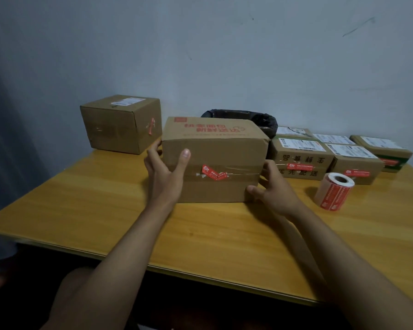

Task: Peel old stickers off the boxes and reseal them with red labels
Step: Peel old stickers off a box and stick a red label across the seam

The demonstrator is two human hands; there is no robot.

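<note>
Both of my arms reach out over the yellow table [86, 210]. My left hand [163, 171] holds one end of the big brown box [215, 148], with the thumb up on the front and the fingers round the side. My right hand [271, 186] holds the other end, low down at the corner. I think I hold it at both ends so it stays steady and the taped side faces me.

On that side there is a torn red sticker [214, 173], stuck over the clear tape. It looks half ripped, so I guess it is the old one that has to come off. A hand will have to let go to pick at it.

Just to my right lies the roll of red labels [334, 190], close by so I can grab a new one fast. Behind it sit small boxes [332, 153] in rows, and some have a red label on the front, so they may be done. Another brown box [121, 123] sits at the back left, apart from them. A black bin bag [255, 119] waits behind, maybe for the scraps.
</note>
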